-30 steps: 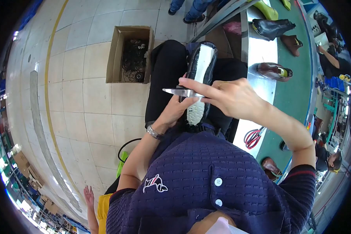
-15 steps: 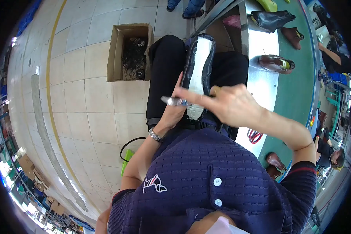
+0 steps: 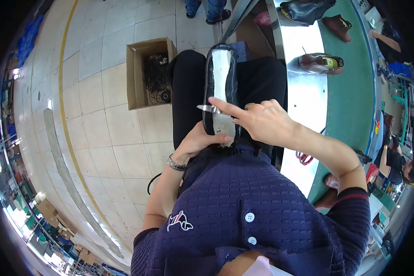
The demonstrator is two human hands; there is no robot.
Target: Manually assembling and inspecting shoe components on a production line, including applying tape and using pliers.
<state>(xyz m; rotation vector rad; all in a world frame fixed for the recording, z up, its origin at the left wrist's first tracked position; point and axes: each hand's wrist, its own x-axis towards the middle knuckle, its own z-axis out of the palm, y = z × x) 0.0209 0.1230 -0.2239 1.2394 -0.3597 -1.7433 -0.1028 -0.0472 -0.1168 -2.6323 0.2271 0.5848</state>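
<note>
We see the shoe (image 3: 221, 87) lying sole-up along the lap, its pale insole facing us. The left hand (image 3: 198, 141) clasps its heel end; the right hand (image 3: 262, 122) pinches a small metal blade (image 3: 207, 108) against the sole's edge — forefinger stretched along it. A cardboard box (image 3: 148, 72) sits left, and a brown shoe (image 3: 319, 63) on the bench (image 3: 303, 96) to the right.
</note>
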